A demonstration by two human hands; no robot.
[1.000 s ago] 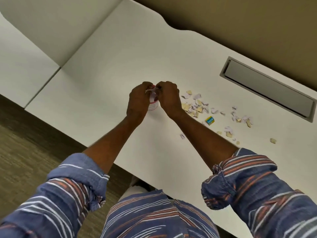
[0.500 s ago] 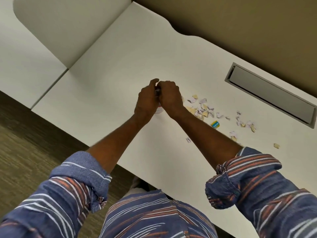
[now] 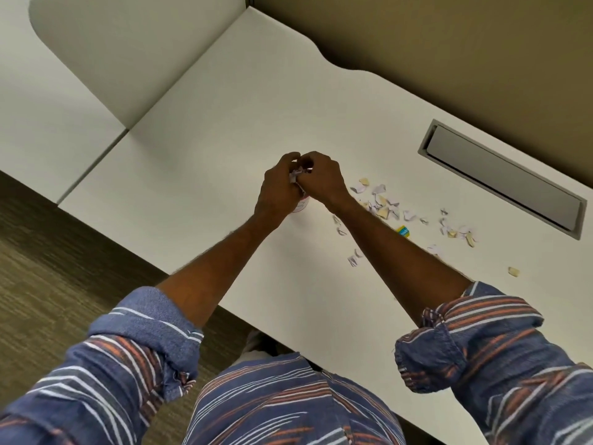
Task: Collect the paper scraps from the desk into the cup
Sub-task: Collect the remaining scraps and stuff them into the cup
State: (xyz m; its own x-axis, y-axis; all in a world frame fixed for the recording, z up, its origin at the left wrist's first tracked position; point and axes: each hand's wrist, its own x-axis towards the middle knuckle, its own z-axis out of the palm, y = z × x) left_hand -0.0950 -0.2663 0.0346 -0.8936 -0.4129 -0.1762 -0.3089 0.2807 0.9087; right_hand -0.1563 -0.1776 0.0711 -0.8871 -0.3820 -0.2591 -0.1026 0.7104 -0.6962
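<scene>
Cup [image 3: 303,207] stands mid-desk [image 3: 205,149], mostly hidden under both hands. Only a sliver of white wall with reddish lines shows; print unreadable, contents not visible. Left hand [image 3: 278,191] and right hand [image 3: 324,181] are both curled, knuckles together, gripping a white wad of scraps [image 3: 296,175] right above the cup. Loose paper scraps [image 3: 382,203], white and tan, lie scattered on the desk to the right, some cut off by the right forearm. One yellow-teal scrap [image 3: 403,232] carries lettering, too small to read. Grey hatch [image 3: 500,178] further right.
</scene>
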